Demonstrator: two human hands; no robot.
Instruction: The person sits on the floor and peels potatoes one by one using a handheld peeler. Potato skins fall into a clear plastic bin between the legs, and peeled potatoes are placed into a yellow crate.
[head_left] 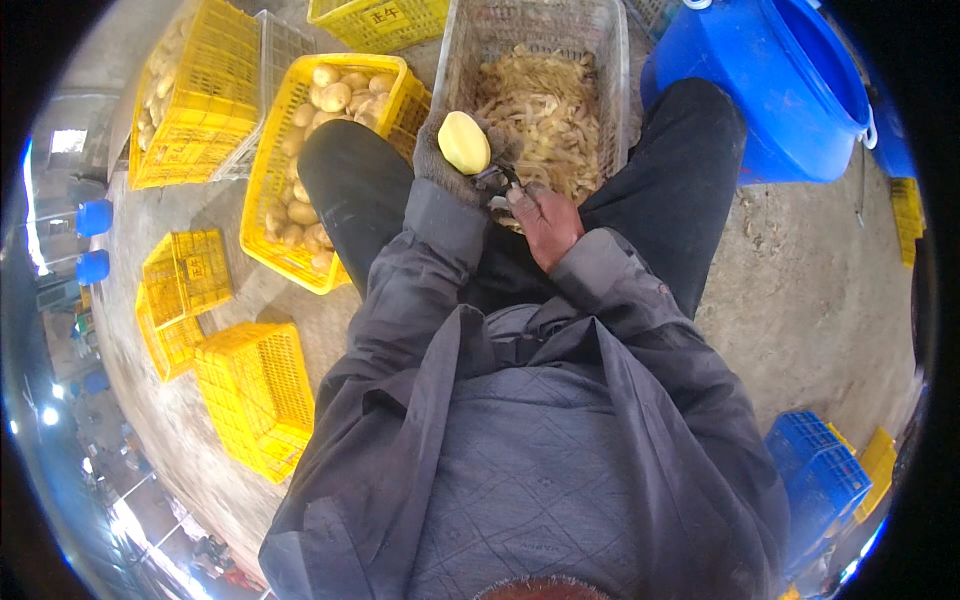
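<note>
My left hand (pixel 443 160), in a dark grey work glove, is closed round a peeled, pale yellow potato (pixel 464 143). Bare, my right hand (pixel 545 222) grips a dark-handled peeler (pixel 497 182), whose head is close below the potato. Both hands are between my knees, over the near end of a grey crate (pixel 612 90). Long potato peelings (pixel 540 110) are heaped inside that crate. Beside my left knee, a yellow crate (pixel 262 215) holds many unpeeled potatoes (pixel 335 97); my leg hides part of it.
A large blue barrel (pixel 765 95) stands beyond my right knee. Another yellow crate (pixel 205 95) with potatoes is at the far left. Several yellow crates (pixel 258 395) lie on the concrete floor (pixel 800 290) at left. Blue crates (pixel 815 480) are at the lower right.
</note>
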